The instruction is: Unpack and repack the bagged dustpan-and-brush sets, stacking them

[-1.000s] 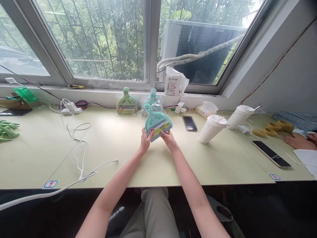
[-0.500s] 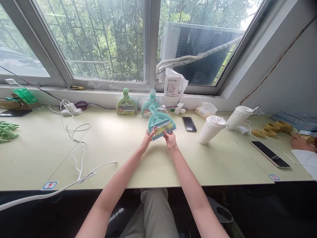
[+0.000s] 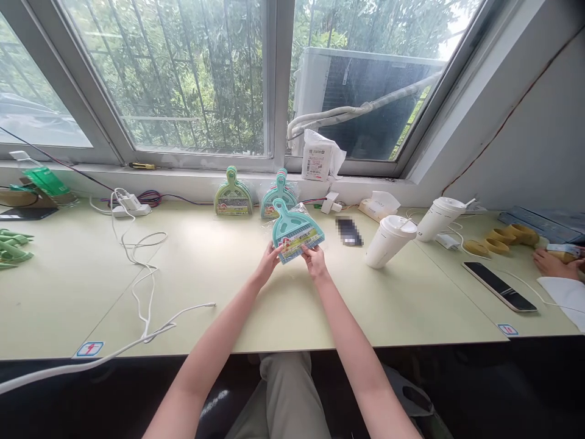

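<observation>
A turquoise dustpan and brush set (image 3: 297,230) in clear plastic wrap is held up over the pale green table, its round handle pointing away and slightly left. My left hand (image 3: 268,263) grips its lower left corner. At its lower edge, right of the middle, my right hand (image 3: 314,260) pinches it. Behind it, a stack of wrapped turquoise sets (image 3: 280,196) leans against the window wall. Left of that stack stands a similar yellow-green stack (image 3: 233,196).
Two white cups (image 3: 390,241) with lids stand right of my hands, near a dark phone (image 3: 349,231). White cables (image 3: 145,268) cross the table's left side. Farther right lie another phone (image 3: 499,286), yellow rolls (image 3: 500,238) and another person's hand (image 3: 555,264).
The view has tilted up slightly, so the scene sits a little lower. The held set has tipped slightly, still in both hands. The other person's hand at the far right has shifted a little.
</observation>
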The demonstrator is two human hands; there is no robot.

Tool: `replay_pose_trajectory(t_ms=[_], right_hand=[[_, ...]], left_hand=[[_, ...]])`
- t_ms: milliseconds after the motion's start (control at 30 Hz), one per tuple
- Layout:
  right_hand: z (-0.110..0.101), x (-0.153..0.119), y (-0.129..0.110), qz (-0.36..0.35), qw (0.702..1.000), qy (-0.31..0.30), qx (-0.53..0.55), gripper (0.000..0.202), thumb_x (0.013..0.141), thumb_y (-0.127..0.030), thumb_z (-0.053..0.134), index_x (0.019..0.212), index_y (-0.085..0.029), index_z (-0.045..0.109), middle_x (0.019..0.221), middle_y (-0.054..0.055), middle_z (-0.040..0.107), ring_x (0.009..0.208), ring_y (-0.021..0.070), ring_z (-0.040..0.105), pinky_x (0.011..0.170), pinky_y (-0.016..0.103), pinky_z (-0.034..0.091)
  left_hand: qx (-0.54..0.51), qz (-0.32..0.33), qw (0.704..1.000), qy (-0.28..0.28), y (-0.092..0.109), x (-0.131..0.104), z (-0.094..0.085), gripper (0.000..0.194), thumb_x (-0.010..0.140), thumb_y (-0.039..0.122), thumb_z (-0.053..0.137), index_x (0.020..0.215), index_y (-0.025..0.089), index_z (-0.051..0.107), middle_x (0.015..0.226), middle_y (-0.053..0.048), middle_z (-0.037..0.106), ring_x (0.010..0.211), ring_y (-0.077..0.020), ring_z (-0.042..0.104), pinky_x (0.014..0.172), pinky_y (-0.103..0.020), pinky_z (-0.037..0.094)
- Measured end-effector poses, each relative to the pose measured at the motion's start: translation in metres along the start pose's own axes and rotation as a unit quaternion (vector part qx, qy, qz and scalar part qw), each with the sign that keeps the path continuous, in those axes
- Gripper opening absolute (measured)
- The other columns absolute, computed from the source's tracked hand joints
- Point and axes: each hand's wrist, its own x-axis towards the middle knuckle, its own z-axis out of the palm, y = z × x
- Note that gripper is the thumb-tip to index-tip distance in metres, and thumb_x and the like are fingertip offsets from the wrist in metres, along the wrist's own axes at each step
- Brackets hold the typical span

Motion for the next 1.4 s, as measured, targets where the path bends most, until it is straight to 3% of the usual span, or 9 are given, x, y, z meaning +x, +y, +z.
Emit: replay_pose_trajectory(t_ms=[400,600,733,800,933,1033,1100,1300,1400], right_hand=[[0.002,-0.003,-0.002,0.044,0.999,0.008,-0.004,0.03,0.065,-0.01,0.07,0.093,-0.019,0.061,0.097,0.002,0.071,0.091,0.0175,0.067,0.087,0.032,0.056],[-0.008,0.003,-0.01,0.137,0.985,-0.064,-0.08,0.018,0.074,-0.023,0.064,0.091,-0.015,0.065,0.093,0.008,0.071,0.091,0.0206,0.067,0.09,0.038,0.053],[-0.015,0.002,-0.017,-0.019,0.967,0.022,-0.254,0.023,0.071,-0.013,0.06,0.092,-0.02,0.067,0.107,0.006,0.068,0.111,0.0222,0.058,0.104,0.047,0.041],[-0.014,-0.001,-0.019,-0.135,0.937,-0.007,-0.322,0.037,0.066,-0.006,0.061,0.096,-0.027,0.067,0.123,0.0,0.061,0.128,0.02,0.043,0.113,0.044,0.028],[-0.01,-0.003,-0.018,-0.199,0.901,-0.087,-0.375,0.027,0.064,-0.011,0.072,0.083,-0.031,0.071,0.123,-0.004,0.06,0.133,0.0201,0.035,0.115,0.041,0.023],[-0.012,0.001,-0.017,-0.197,0.897,-0.077,-0.387,0.003,0.071,-0.027,0.072,0.073,-0.03,0.071,0.11,-0.001,0.066,0.12,0.0222,0.048,0.109,0.043,0.031],[-0.015,0.004,-0.016,-0.208,0.895,-0.071,-0.389,0.005,0.074,-0.033,0.069,0.075,-0.029,0.072,0.106,0.0,0.067,0.111,0.0218,0.053,0.106,0.042,0.034],[-0.019,0.008,-0.01,-0.206,0.906,-0.025,-0.368,0.007,0.072,-0.032,0.07,0.073,-0.025,0.072,0.101,0.003,0.066,0.105,0.0208,0.055,0.103,0.038,0.038],[-0.02,0.009,-0.006,-0.202,0.915,0.01,-0.35,0.007,0.069,-0.029,0.072,0.072,-0.023,0.07,0.113,0.005,0.06,0.112,0.0201,0.052,0.103,0.034,0.039]], left_hand=[[0.119,-0.018,0.993,0.014,-0.003,-0.001,-0.012,0.053,0.076,0.042,0.059,0.124,0.024,0.044,0.126,-0.008,0.056,0.105,-0.0241,0.059,0.078,-0.036,0.053],[0.065,-0.041,0.992,0.103,0.008,0.012,-0.036,0.045,0.07,0.023,0.056,0.114,0.019,0.046,0.111,-0.007,0.063,0.083,-0.0203,0.065,0.067,-0.037,0.057],[0.0,-0.036,0.978,0.204,0.013,0.018,-0.059,0.044,0.072,0.017,0.05,0.116,0.017,0.046,0.103,-0.007,0.066,0.081,-0.0186,0.066,0.066,-0.034,0.058],[-0.015,-0.061,0.975,0.214,0.013,0.019,-0.065,0.041,0.074,0.016,0.049,0.115,0.015,0.048,0.1,-0.008,0.067,0.082,-0.0195,0.066,0.066,-0.032,0.058],[-0.015,-0.135,0.974,0.181,0.011,0.019,-0.065,0.042,0.077,0.018,0.048,0.118,0.009,0.048,0.095,-0.013,0.068,0.077,-0.0231,0.068,0.061,-0.034,0.058],[0.016,-0.161,0.977,0.136,0.01,0.018,-0.065,0.045,0.077,0.019,0.047,0.121,0.007,0.046,0.092,-0.013,0.068,0.063,-0.0203,0.066,0.048,-0.03,0.054],[0.041,-0.159,0.981,0.103,0.011,0.016,-0.066,0.046,0.077,0.018,0.047,0.122,0.007,0.044,0.091,-0.013,0.068,0.057,-0.0179,0.064,0.044,-0.027,0.051],[0.08,-0.156,0.984,-0.026,0.014,0.008,-0.063,0.048,0.078,0.023,0.056,0.122,0.014,0.041,0.096,-0.011,0.066,0.055,-0.017,0.065,0.047,-0.029,0.054],[0.084,-0.159,0.982,-0.052,0.014,0.007,-0.061,0.049,0.079,0.028,0.059,0.122,0.018,0.04,0.099,-0.011,0.066,0.055,-0.0164,0.065,0.046,-0.028,0.052]])
